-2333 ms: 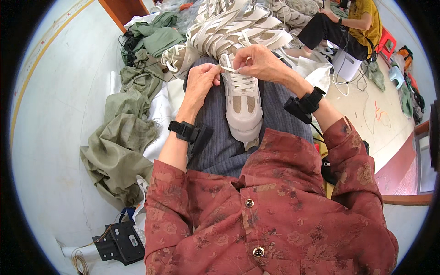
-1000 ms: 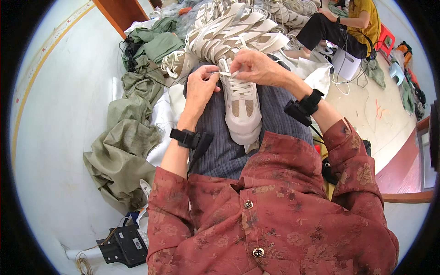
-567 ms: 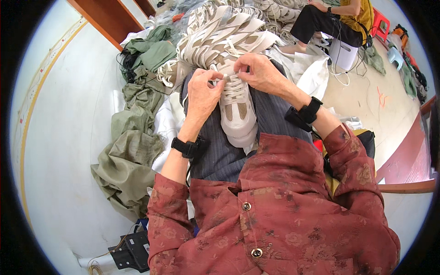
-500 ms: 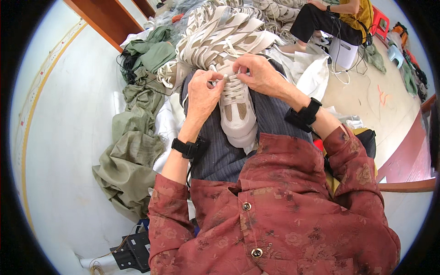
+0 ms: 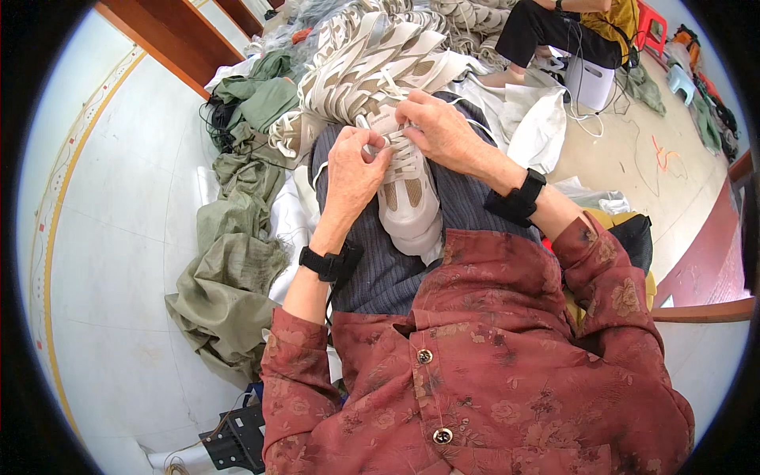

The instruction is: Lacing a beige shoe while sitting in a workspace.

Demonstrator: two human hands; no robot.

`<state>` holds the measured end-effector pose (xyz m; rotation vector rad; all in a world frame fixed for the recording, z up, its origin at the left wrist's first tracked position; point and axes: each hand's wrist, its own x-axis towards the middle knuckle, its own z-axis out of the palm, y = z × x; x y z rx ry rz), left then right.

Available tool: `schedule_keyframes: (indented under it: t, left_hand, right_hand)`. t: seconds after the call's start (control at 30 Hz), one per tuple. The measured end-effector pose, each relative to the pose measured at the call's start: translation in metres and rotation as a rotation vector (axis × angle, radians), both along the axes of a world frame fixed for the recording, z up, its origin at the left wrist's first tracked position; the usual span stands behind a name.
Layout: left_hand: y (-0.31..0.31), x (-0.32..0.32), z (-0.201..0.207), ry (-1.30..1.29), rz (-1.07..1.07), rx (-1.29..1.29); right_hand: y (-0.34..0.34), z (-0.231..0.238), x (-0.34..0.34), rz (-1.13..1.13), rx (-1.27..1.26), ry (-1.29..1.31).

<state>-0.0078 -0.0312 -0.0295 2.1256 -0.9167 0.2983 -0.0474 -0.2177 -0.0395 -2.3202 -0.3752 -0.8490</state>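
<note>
A white and beige sneaker (image 5: 409,204) rests on my lap between my thighs, its toe pointing toward me. White shoelace (image 5: 406,164) crosses its upper part in rows. At the left side of the lacing, my left hand (image 5: 356,168) pinches, thumb against forefinger, on the lace. My right hand (image 5: 445,133) is closed at the right side, its fingertips on the lace near the upper eyelets. The exact lace ends between the fingers are hard to see. Beyond both hands, the shoe's tongue (image 5: 383,120) shows.
A large pile of similar shoes (image 5: 372,67) lies just past my knees. Green cloth (image 5: 226,293) is heaped along my left, and white cloth (image 5: 538,131) spreads to the right. Another person (image 5: 546,36) sits at the far right beside a white box (image 5: 590,83).
My right hand has shifted slightly left and up along the lacing. The left hand stays by the lace, turned a little. The sneaker has barely moved.
</note>
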Motion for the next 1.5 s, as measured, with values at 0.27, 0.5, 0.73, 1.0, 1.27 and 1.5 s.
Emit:
schedule_keyframes:
  t: [0.27, 0.5, 0.73, 1.0, 1.27, 1.5]
  left_hand:
    - [0.012, -0.001, 0.002, 0.436, -0.056, -0.158]
    - [0.007, 0.001, 0.002, 0.392, -0.049, -0.135]
    - [-0.001, 0.003, 0.0, -0.001, 0.058, -0.007]
    - [-0.01, 0.001, 0.001, -0.15, 0.171, 0.108]
    - [-0.001, 0.012, -0.004, -0.271, 0.232, 0.057]
    - [0.013, 0.022, -0.009, 0.041, 0.205, 0.1]
  right_hand:
    - [0.002, 0.001, 0.0, 0.006, -0.084, 0.054]
    - [0.01, 0.002, 0.002, -0.041, -0.236, -0.004]
    - [0.008, 0.004, -0.007, -0.087, -0.282, 0.044]
    - [0.002, 0.003, -0.011, -0.114, -0.261, 0.036]
    - [-0.04, 0.004, -0.022, -0.152, -0.227, -0.025]
    - [-0.05, -0.007, -0.031, -0.045, -0.158, -0.032]
